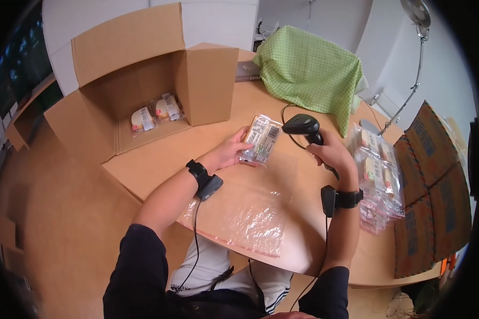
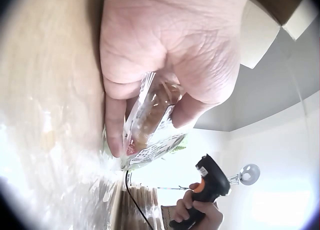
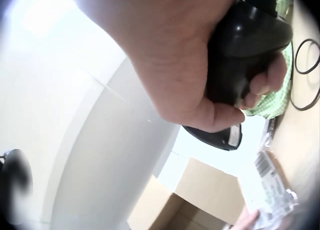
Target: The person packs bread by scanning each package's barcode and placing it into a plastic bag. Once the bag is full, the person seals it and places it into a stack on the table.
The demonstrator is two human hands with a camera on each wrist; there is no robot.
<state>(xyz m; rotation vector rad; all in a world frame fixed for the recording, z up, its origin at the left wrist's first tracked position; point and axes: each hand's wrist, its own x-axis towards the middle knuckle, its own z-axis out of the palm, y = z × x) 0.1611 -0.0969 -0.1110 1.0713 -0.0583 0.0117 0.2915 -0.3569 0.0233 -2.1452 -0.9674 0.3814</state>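
A clear-wrapped food pack (image 1: 262,139) is pinched between the thumb and fingers of my left hand (image 1: 230,151); its printed side and barcode face up toward the head camera. In the left wrist view, something brown shows through the wrapper (image 2: 155,107). My right hand (image 1: 333,154) grips a black barcode scanner (image 1: 302,125) by its handle, the scanner's head pointing left toward the pack with a gap between them. The right wrist view shows fingers (image 3: 262,85) curled round the scanner handle (image 3: 235,65). Beneath both hands lies a clear plastic bag (image 1: 245,218) on the table.
An open cardboard box (image 1: 210,87) at the back left holds two similar packs (image 1: 142,119). More bagged packs (image 1: 375,167) are piled at the right, beside brown cardboard (image 1: 431,202). Behind stand a green checked cloth (image 1: 314,69) over something and a lamp (image 1: 418,13). The scanner's cable loops on the table.
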